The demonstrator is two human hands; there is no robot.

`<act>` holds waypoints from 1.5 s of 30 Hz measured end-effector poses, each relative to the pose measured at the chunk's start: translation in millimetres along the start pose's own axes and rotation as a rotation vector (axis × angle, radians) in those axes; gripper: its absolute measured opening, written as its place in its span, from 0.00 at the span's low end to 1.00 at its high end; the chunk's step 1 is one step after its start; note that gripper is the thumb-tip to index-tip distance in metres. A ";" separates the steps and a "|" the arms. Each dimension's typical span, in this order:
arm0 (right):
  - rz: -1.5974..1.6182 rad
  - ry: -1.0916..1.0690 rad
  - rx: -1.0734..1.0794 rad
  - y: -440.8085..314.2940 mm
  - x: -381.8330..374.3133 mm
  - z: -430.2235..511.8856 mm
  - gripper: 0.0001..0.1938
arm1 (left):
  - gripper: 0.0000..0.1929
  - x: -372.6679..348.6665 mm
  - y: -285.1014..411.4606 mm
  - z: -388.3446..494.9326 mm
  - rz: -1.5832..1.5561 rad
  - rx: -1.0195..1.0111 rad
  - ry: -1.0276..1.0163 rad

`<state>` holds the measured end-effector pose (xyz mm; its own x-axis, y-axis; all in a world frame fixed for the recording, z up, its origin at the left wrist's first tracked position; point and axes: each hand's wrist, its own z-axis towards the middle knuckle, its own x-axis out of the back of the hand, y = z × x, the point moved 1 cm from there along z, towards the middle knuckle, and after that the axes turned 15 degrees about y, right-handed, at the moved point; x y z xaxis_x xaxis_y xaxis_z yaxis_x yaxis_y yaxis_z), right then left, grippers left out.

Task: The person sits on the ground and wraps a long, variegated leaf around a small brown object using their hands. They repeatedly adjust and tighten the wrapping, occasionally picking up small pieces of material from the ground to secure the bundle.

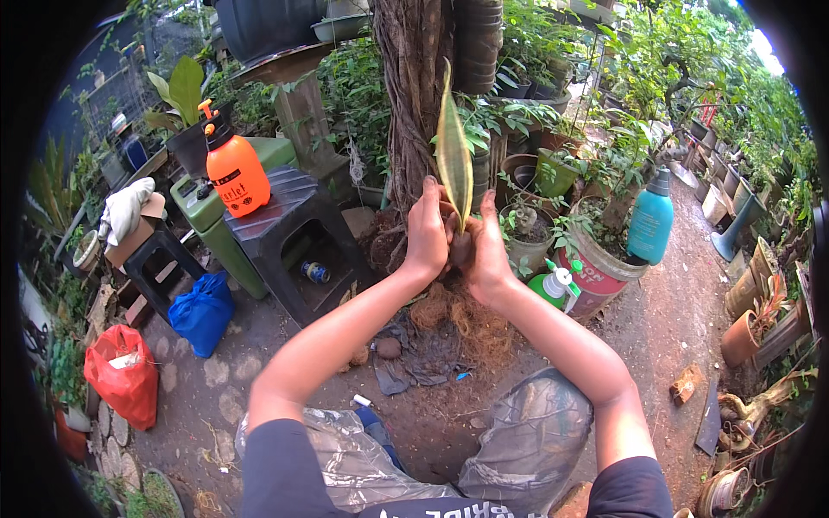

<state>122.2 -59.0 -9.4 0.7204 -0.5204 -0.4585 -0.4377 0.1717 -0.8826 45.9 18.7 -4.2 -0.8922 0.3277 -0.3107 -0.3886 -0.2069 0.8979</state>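
Observation:
A snake plant [454, 152] with a pale-edged leaf stands upright between my hands. Its base ends in a dark clump of soil [462, 249]. My left hand [429, 233] cups that clump from the left, fingers pointing up. From the right, my right hand [490, 256] presses against it with the palm facing inward. The palms hide most of the clump's sides. Below them, brown coconut fibre [482, 324] lies in a loose heap on the ground. Beside the fibre, a round ball of soil [388, 348] rests on a torn black plastic sheet [414, 370].
An orange spray bottle [239, 178] stands on a black plastic stool [285, 207] at left. Blue [202, 314] and red [122, 375] plastic bags sit on the ground. A tree trunk [414, 97] rises ahead. At right are a green sprayer [550, 285] and a teal bottle [651, 217].

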 end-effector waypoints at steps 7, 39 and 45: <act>-0.107 -0.276 0.101 -12.6 21.4 11.5 0.23 | 0.25 21.7 -5.8 -23.7 -0.048 0.199 -0.007; -0.644 -0.447 1.131 -13.4 21.8 -14.9 0.20 | 0.27 34.4 9.5 -57.0 -0.362 0.266 -0.091; -0.530 -0.452 0.992 -5.9 24.5 -16.0 0.17 | 0.30 34.8 1.6 -56.1 -0.143 0.206 -0.076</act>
<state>133.9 -86.2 -13.8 0.8947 -0.4155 0.1642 0.4288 0.6953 -0.5768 1.4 -21.9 -31.0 -0.8090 0.4098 -0.4215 -0.4474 0.0359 0.8936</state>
